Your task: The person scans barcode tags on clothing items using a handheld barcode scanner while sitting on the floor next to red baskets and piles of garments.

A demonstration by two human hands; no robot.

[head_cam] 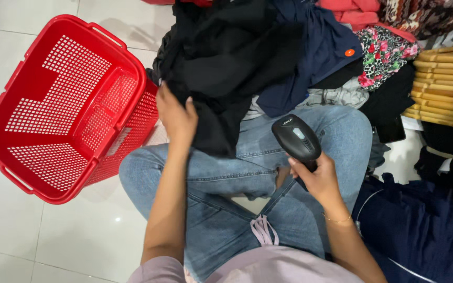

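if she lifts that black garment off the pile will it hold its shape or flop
Likely floppy: the black garment already drapes in soft folds over the jeans. Probably light, since the left hand alone gathers it. It may drag neighbouring clothes along.

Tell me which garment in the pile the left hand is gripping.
The black garment at the front of the pile: the left hand grips its lower edge. The navy one beside it and the floral one lie untouched.

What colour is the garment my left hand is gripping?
Black; the garment under the left hand shows clearly in the head view.
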